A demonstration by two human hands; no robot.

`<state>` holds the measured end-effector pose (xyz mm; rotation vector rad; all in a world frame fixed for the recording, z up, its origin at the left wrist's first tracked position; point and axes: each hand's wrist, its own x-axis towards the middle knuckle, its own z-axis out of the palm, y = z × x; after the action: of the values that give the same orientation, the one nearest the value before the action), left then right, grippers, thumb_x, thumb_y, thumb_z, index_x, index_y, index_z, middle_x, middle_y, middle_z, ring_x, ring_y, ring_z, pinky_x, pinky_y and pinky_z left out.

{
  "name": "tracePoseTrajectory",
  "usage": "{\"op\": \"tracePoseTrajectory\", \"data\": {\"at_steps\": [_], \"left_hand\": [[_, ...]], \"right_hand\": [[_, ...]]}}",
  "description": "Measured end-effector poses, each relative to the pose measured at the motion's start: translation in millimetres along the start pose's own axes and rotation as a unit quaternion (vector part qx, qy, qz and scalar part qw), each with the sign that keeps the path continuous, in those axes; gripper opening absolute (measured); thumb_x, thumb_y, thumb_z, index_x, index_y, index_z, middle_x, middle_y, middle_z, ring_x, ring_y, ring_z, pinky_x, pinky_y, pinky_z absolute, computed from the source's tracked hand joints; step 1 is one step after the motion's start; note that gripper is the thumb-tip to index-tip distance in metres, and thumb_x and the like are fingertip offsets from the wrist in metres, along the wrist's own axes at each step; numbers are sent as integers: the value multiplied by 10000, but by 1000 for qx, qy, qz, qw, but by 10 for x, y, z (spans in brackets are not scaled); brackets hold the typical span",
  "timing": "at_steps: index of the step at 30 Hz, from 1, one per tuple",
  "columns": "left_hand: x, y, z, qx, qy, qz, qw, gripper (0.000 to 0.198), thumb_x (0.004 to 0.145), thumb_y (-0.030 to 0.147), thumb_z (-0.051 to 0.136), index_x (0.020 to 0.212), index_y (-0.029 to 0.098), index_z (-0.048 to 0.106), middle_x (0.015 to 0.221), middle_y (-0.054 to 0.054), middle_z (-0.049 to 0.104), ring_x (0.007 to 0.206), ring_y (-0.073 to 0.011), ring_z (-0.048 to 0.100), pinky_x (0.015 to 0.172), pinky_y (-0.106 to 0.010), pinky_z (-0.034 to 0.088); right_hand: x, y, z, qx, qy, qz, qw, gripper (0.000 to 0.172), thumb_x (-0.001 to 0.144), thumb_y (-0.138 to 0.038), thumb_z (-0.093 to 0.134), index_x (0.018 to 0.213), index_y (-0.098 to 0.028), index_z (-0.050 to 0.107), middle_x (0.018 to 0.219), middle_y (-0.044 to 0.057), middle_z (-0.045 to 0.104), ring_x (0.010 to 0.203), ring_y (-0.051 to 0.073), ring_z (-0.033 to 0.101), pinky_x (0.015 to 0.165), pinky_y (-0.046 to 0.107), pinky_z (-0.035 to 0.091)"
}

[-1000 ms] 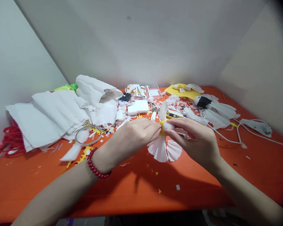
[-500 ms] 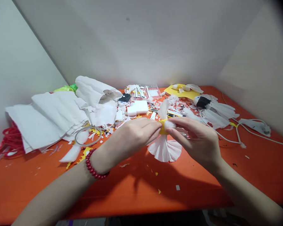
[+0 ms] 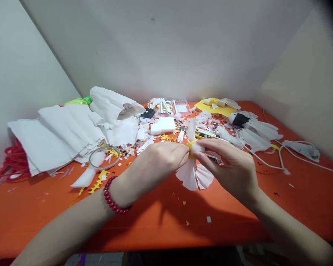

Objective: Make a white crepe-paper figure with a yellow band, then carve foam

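Above the table, both hands hold a small paper doll [image 3: 192,178] with a pleated white crepe-paper skirt, a yellow band [image 3: 191,150] and a round white head-like ball [image 3: 198,148]. My left hand [image 3: 162,162], with a red bead bracelet [image 3: 112,197] on its wrist, is closed at the yellow band, its fingertips partly hidden. Thumb and fingers of my right hand [image 3: 233,162] pinch the white ball from the right. A white paper strip [image 3: 192,129] stands up above the band.
White crepe paper [image 3: 63,135] lies at left by a roll of clear tape [image 3: 104,158]. Behind are white sponge blocks [image 3: 163,125], markers in a clear box [image 3: 166,106] and many scraps. At right lie a black-topped paper figure [image 3: 241,120] and a white cable [image 3: 269,165].
My left hand has turned slightly, its fingers curling further round the yellow band. The skirt has shifted a little in its folds. My right hand keeps its pinch.
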<state>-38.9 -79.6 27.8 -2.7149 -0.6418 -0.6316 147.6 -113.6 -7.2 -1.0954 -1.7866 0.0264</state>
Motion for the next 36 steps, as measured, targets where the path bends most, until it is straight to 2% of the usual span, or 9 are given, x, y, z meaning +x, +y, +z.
{"op": "tracePoseTrajectory", "data": {"at_steps": [7, 16, 22, 26, 31, 36], "left_hand": [[7, 22, 48, -42, -4, -48, 998, 251, 939, 219, 418, 787, 120, 592, 687, -39, 629, 633, -134, 600, 598, -255, 499], [-5, -14, 14, -25, -44, -13, 999, 165, 917, 147, 448, 900, 98, 604, 793, -71, 668, 778, -176, 647, 699, -302, 537], [3, 13, 51, -25, -27, -25, 999, 204, 927, 169, 428, 819, 110, 590, 723, -49, 629, 669, -149, 607, 609, -274, 504], [17, 14, 54, -50, -7, -38, 998, 194, 914, 165, 448, 789, 108, 586, 716, -44, 610, 667, -146, 579, 615, -273, 484], [47, -35, -63, -113, 32, -77, 990, 149, 902, 188, 482, 823, 115, 584, 751, -32, 614, 673, -119, 566, 618, -234, 470], [46, -82, -205, -171, 16, -126, 977, 102, 882, 204, 532, 930, 142, 597, 867, -30, 627, 735, -105, 581, 652, -208, 470]], "right_hand": [[5, 1, 2, 1, -5, -21, 1000, 132, 802, -208, 622, 928, -183, 658, 889, 44, 697, 800, 135, 653, 761, 279, 563], [-14, 38, -3, 25, -8, 15, 1000, 148, 794, -207, 635, 934, -161, 654, 888, 51, 695, 796, 136, 648, 754, 289, 575], [0, 17, 15, 25, -10, 18, 999, 127, 798, -213, 631, 915, -168, 655, 866, 44, 696, 782, 136, 650, 735, 285, 574], [0, 11, 1, 33, -11, 24, 999, 137, 794, -210, 636, 920, -161, 656, 873, 43, 692, 771, 129, 646, 737, 277, 573], [-12, 41, -50, 89, -19, 24, 996, 228, 787, -160, 640, 1014, -180, 630, 952, 38, 676, 839, 124, 632, 782, 272, 554], [-44, 83, -44, 138, 15, 1, 990, 349, 762, -87, 649, 1087, -205, 604, 1038, 44, 650, 952, 150, 614, 856, 321, 527]]}}
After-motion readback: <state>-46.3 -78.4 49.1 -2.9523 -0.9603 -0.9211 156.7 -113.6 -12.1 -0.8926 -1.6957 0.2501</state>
